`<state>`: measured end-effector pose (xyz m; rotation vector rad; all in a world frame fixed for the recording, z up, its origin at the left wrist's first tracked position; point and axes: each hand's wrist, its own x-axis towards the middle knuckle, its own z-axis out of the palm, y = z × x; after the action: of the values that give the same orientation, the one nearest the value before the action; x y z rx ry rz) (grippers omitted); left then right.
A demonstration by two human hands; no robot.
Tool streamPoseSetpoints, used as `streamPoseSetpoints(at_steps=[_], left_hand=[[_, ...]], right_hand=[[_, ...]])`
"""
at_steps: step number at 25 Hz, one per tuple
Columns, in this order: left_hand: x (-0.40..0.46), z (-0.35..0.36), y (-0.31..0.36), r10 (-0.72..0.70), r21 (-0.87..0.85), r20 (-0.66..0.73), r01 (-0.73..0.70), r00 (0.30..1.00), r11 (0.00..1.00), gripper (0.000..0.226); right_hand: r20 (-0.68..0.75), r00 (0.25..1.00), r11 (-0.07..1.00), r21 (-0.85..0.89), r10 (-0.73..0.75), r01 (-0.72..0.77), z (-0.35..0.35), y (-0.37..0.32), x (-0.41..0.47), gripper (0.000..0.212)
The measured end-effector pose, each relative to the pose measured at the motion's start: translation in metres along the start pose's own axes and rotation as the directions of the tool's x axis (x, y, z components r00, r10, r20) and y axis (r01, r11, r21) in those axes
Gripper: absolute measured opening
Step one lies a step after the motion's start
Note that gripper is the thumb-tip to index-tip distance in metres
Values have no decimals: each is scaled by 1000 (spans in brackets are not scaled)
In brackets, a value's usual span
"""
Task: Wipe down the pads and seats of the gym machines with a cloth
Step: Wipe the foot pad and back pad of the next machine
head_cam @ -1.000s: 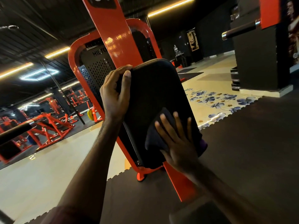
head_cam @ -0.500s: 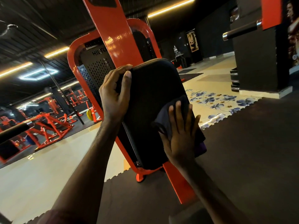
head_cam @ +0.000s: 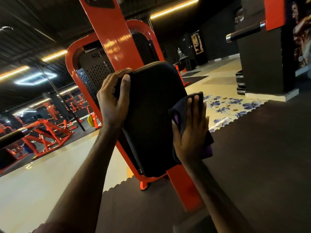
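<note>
— So, how are the two hands placed?

— Both arms reach forward from the bottom of the view; the left hand is clamped on the upper left edge of the black pad, thumb lying up along the front face and the fingers curled over the rim to the back; the wrist is bent slightly, forearm running up from the lower left.

— And the other one?

— The right hand lies flat, fingers straight and close together pointing up, pressing a dark cloth against the right edge of the pad; nothing is curled round the cloth — it is held only by the palm and fingers pushing on it; a purple fold of the cloth shows by the thumb and another below the heel of the hand.

— Where does the pad sit?

— It is tilted, mounted on a slanted orange beam that runs from the top of the view down to the dark rubber floor; behind it stands an orange arched frame with a black perforated panel.

— Anything else nearby?

— Orange machines on the far left; a floral floor mat to the right of the pad — well apart from both hands; a black column with a chrome-tipped bar at upper right.
</note>
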<state>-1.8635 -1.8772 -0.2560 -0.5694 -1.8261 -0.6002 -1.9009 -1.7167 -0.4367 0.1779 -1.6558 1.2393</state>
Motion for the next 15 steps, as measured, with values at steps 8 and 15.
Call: streamPoseSetpoints(at_steps=[8, 15], left_hand=[[0, 0, 4, -15, -6, 1, 15, 1000, 1000, 30], [1, -1, 1, 11, -3, 2, -11, 1000, 1000, 29]], right_hand=[[34, 987, 943, 292, 156, -159, -16, 50, -36, 66], [227, 925, 923, -173, -303, 345, -5, 15, -37, 82]])
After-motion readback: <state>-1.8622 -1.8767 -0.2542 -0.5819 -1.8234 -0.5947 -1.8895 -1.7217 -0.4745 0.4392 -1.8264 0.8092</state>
